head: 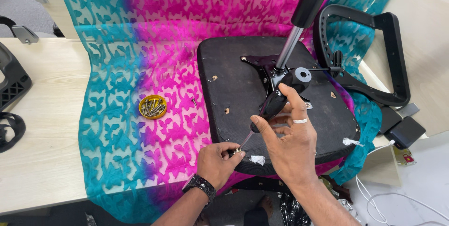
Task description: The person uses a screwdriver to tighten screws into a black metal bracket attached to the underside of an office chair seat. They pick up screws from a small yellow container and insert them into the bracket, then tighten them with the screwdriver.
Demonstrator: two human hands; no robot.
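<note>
your right hand (292,134) grips the screwdriver (271,106), your left hand (216,163) pinches a screw (237,151) at the seat's (238,95) near edge; mechanism plate (266,64) mounted, screws left in the yellow dish (152,107).

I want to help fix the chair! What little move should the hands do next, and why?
Probably tip the screwdriver down so its tip seats squarely in the screw. The right hand holds the tool slanted, the left hand pinches the screw at the seat edge, and the tip is only just reaching it.
</note>
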